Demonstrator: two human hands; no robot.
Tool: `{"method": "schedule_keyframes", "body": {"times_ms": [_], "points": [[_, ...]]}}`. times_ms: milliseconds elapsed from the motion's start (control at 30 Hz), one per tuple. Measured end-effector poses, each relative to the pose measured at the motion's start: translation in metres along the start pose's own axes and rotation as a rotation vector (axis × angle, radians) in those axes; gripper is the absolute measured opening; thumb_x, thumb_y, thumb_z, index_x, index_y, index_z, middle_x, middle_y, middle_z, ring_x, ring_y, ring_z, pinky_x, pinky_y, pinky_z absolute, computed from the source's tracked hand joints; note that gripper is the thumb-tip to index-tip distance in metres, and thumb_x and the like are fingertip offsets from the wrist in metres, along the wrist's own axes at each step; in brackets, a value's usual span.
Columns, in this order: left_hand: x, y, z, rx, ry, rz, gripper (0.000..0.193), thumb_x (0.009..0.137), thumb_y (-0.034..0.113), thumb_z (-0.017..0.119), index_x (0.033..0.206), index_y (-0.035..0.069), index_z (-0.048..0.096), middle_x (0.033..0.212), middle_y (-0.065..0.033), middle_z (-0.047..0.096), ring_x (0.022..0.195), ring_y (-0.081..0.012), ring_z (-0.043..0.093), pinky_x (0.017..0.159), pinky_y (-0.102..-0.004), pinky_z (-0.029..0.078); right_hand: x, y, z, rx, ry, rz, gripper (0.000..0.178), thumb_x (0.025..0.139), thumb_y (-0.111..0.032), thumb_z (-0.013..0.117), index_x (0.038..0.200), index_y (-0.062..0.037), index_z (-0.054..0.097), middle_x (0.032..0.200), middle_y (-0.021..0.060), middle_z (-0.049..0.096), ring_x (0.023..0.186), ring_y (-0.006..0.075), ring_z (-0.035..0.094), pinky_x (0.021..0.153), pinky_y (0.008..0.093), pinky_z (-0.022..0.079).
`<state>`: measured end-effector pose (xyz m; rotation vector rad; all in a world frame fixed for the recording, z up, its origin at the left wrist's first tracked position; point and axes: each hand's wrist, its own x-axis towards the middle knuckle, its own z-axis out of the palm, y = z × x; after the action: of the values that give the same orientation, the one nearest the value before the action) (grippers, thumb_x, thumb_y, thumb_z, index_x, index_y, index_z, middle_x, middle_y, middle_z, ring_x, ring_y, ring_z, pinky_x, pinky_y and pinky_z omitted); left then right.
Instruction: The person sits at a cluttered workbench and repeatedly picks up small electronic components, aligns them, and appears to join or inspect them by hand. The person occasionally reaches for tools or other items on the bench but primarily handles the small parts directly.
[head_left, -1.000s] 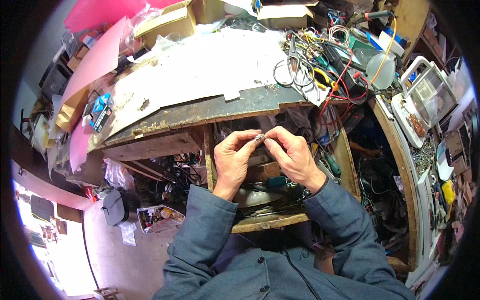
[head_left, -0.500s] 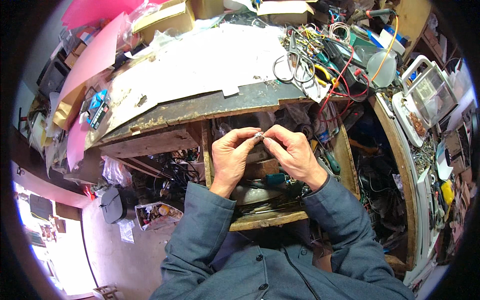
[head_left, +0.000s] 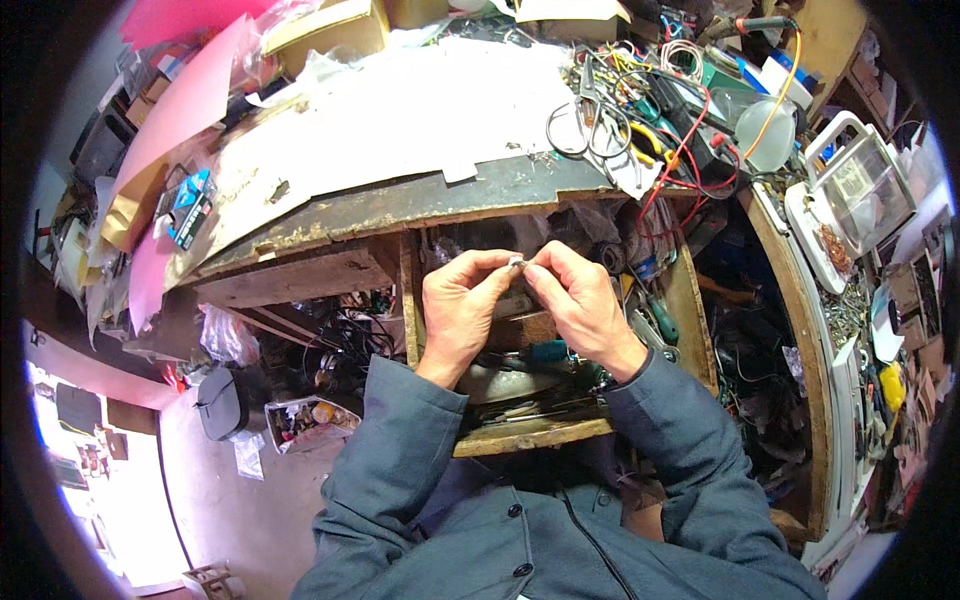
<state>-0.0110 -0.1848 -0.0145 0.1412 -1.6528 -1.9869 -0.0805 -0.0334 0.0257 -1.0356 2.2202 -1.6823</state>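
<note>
A tiny silvery piece (head_left: 516, 262) sits between the fingertips of both hands; its kind is too small to make out. My left hand (head_left: 463, 308) pinches it from the left with thumb and forefinger. From the other side, my right hand (head_left: 580, 305) is closed on it, thumb and forefinger meeting at its end. Both hands hover over an open wooden drawer (head_left: 535, 437) full of tools and parts. Beneath the right hand, a teal handle (head_left: 548, 352) shows in the drawer.
A white sheet (head_left: 420, 110) covers much of the worktop. Scissors (head_left: 590, 115), red leads and pliers lie at its right. A soldering iron (head_left: 765, 24) rests at the far right. Leftward stand a blue box (head_left: 192, 208) and pink sheets (head_left: 185, 120). Below them sits a bin of scraps (head_left: 310, 425).
The fingers have shifted slightly around the small piece, which shows at a different angle. Both hands stay together over the drawer. The view has tilted a little.
</note>
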Motion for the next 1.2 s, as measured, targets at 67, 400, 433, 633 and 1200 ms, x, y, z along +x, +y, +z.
{"method": "schedule_keyframes", "body": {"times_ms": [67,400,433,633,1200], "points": [[-0.001,0.004,-0.001,0.064,0.004,-0.012,0.013,0.092,0.000,0.074,0.106,-0.001,0.076,0.099,-0.0052,0.077,0.088,-0.0090,0.069,0.081,-0.0240,0.056,0.001,0.005,-0.001,0.041,-0.041,0.063,0.017,0.100,-0.013,0.063,0.093,0.0016,0.060,0.071,0.0092,0.059,0.068,0.0100,0.052,0.061,0.0328,0.046],[-0.003,0.003,-0.004,0.048,-0.018,-0.056,0.014,0.093,0.000,0.074,0.106,-0.001,0.076,0.099,-0.0065,0.077,0.087,-0.0100,0.069,0.082,-0.0245,0.056,0.004,0.001,0.001,-0.091,0.028,-0.056,0.019,0.099,-0.015,0.066,0.091,0.0021,0.061,0.066,0.0179,0.059,0.058,0.0188,0.058,0.055,0.0365,0.046],[-0.003,0.002,-0.003,0.037,-0.011,-0.053,0.014,0.093,0.000,0.074,0.106,-0.001,0.076,0.099,-0.0066,0.077,0.087,-0.0101,0.069,0.082,-0.0245,0.056,0.004,0.006,0.001,-0.044,0.032,-0.040,0.020,0.099,-0.015,0.065,0.091,0.0022,0.061,0.065,0.0146,0.057,0.058,0.0151,0.054,0.055,0.0351,0.044],[-0.001,0.003,-0.001,-0.028,0.013,-0.056,0.014,0.094,0.001,0.073,0.107,0.000,0.075,0.100,-0.0051,0.076,0.089,-0.0088,0.069,0.081,-0.0233,0.055,0.004,0.008,0.001,0.095,-0.016,0.008,0.017,0.100,-0.015,0.064,0.096,0.0013,0.063,0.065,0.0021,0.052,0.063,0.0070,0.045,0.055,0.0292,0.039],[0.002,0.004,-0.004,-0.054,-0.028,-0.059,0.015,0.095,-0.001,0.071,0.110,-0.001,0.073,0.108,-0.0082,0.076,0.096,-0.0110,0.069,0.087,-0.0255,0.056,0.004,0.014,0.001,0.182,-0.062,0.042,0.016,0.100,-0.015,0.064,0.098,0.0009,0.064,0.066,-0.0021,0.048,0.063,0.0041,0.042,0.053,0.0268,0.035]]}}
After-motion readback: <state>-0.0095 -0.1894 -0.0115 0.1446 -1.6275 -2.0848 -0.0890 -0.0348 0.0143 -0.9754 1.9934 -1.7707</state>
